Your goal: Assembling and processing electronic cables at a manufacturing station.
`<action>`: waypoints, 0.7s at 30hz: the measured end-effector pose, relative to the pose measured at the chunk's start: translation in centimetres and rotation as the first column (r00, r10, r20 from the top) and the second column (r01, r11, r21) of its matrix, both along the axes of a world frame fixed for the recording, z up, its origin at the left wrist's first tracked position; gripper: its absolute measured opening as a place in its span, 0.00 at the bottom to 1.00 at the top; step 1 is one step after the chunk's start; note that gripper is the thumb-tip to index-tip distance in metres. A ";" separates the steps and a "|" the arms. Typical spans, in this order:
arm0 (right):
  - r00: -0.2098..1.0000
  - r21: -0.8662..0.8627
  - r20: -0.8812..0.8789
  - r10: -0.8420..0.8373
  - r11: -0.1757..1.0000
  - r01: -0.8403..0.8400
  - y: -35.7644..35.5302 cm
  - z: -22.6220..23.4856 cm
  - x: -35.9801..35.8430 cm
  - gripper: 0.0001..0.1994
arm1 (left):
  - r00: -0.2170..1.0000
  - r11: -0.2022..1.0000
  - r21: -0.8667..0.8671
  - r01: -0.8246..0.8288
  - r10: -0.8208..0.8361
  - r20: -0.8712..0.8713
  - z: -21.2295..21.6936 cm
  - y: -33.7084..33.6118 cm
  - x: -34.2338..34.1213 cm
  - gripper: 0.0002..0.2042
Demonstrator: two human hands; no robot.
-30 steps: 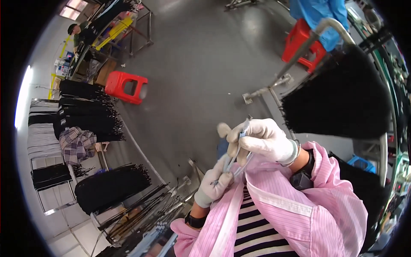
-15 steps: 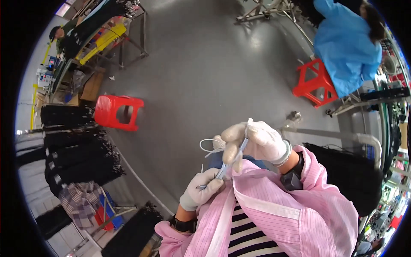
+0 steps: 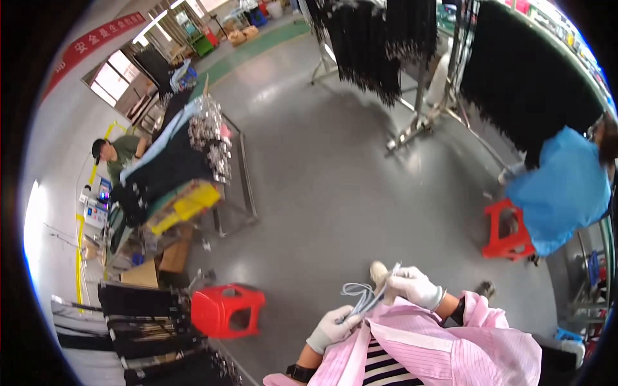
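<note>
A pale grey cord [image 3: 365, 298], thin and folded into several loops, stretches between my two white-gloved hands in front of my open pink striped shirt. My left hand [image 3: 333, 327], lower and nearer my body, is closed round its lower end. Up and to the right, my right hand [image 3: 415, 288] pinches the other end, and a short tip sticks up past the fingers. The loops stand out to the left between the hands. Its exact kind is hard to tell.
Red plastic stools stand at left [image 3: 225, 312] and right [image 3: 508, 228]. A person in a blue smock [image 3: 560, 193] is by the right one. Black strands hang on metal racks [image 3: 418, 122] ahead. At left, another person stands behind a table piled with black material [image 3: 170, 154].
My view has lifted and turned, bringing in more of the room ahead. The hands sit lower in the picture and further apart, with the cord's loops more spread out between them.
</note>
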State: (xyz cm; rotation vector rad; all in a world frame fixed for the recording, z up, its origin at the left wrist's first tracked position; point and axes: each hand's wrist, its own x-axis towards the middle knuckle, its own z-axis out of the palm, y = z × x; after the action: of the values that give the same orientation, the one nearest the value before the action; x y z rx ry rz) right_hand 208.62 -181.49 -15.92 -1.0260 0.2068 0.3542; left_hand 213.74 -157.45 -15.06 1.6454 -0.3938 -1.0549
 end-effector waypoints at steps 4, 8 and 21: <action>0.987 -0.169 -0.074 0.143 0.973 -0.154 -2.5 -0.1 11.4 0.14 | 0.997 0.998 0.005 0.059 -0.059 0.055 -2.5 -0.1 11.9 0.08; 0.939 -0.097 -0.301 0.169 0.974 -0.207 -3.9 -4.1 25.1 0.13 | 0.988 0.989 -0.031 -0.143 0.141 -0.069 -3.5 -2.1 23.7 0.10; 0.943 0.185 -0.326 0.062 0.983 0.000 -8.3 0.9 76.9 0.15 | 0.919 0.922 -0.233 -0.311 0.229 -0.323 -1.1 -7.8 77.5 0.12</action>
State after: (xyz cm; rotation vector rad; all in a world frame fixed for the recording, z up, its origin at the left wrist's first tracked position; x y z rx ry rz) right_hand 285.56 -189.82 -14.99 -0.7843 0.4530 0.5649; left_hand 291.27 -165.27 -16.13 1.2278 -0.1056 -0.9609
